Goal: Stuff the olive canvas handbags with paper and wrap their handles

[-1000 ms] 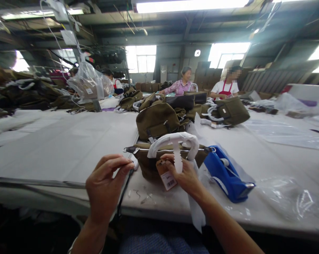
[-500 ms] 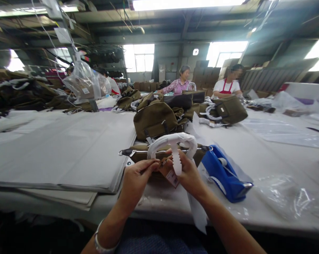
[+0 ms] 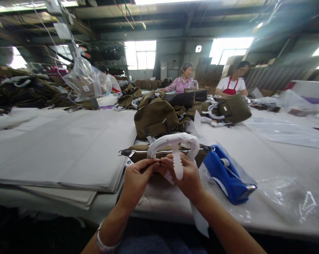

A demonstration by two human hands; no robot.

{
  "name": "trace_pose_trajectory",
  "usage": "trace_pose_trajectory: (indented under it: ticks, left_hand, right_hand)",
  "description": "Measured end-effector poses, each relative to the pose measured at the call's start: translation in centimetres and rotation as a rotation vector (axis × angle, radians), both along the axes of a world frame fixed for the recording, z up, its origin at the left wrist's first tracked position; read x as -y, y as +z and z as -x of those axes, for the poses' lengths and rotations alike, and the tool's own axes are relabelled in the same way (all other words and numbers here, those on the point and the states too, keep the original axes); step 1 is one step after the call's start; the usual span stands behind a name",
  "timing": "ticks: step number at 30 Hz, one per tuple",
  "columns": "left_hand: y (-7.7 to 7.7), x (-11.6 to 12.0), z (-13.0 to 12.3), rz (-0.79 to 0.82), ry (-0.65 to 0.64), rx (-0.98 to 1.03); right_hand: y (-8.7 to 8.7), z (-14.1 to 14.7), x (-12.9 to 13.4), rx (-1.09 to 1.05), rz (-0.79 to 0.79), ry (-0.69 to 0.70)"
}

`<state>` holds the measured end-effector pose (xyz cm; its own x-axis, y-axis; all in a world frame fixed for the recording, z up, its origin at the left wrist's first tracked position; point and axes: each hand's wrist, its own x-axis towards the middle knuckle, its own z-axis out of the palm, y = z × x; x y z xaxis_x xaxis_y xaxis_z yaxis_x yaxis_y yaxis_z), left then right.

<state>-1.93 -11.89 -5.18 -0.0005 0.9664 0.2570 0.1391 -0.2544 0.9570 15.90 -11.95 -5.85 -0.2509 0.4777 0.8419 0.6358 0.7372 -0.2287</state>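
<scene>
An olive handbag [image 3: 140,157] with a silver zip stands upright at the table's front edge. White wrapping covers its raised handles [image 3: 172,138], and a white strip with a notched edge [image 3: 177,165] hangs from them in front of my right hand. My left hand [image 3: 136,176] is closed in a pinch at the bag's near side; what its fingertips hold is too small to make out. Close against them, my right hand [image 3: 187,174] pinches at the top of a brown hang tag [image 3: 167,175], which its fingers mostly hide.
A blue tape dispenser [image 3: 228,176] sits right of the bag. White paper sheets [image 3: 61,148] are stacked at left. More olive bags [image 3: 156,118] are piled behind, and clear plastic [image 3: 288,197] lies at right. Two co-workers [image 3: 184,81] stand across the table.
My right fingertips have moved left and now meet my left fingertips. More of the hang tag is covered by my right hand. The bag stays in place.
</scene>
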Motion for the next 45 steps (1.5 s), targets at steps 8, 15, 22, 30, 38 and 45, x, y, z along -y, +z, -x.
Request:
trace_pose_trajectory:
  ticks: [8,15,22,30,38,45]
  left_hand:
    - [-0.6,-0.3,0.4,-0.032,-0.008,-0.042]
    - [0.0,0.0,0.8,-0.328,-0.009,-0.273]
    - [1.5,0.7,1.0,-0.441,0.025,-0.369]
    - [1.4,0.4,1.2,-0.418,0.104,-0.348]
    - [1.1,0.4,1.7,-0.379,0.013,-0.306]
    - [1.3,0.6,1.2,-0.318,0.087,-0.322]
  right_hand:
    - [0.4,0.1,-0.7,0.094,0.078,0.013]
    - [0.3,0.7,-0.3,-0.168,0.352,-0.058]
    - [1.1,1.0,0.0,-0.403,0.587,0.111]
    - [0.4,1.4,-0.4,-0.601,0.722,0.293]
    - [0.2,1.5,-0.7,-0.636,0.722,0.307]
    - [-0.2,1.6,-0.7,-0.56,0.605,0.273]
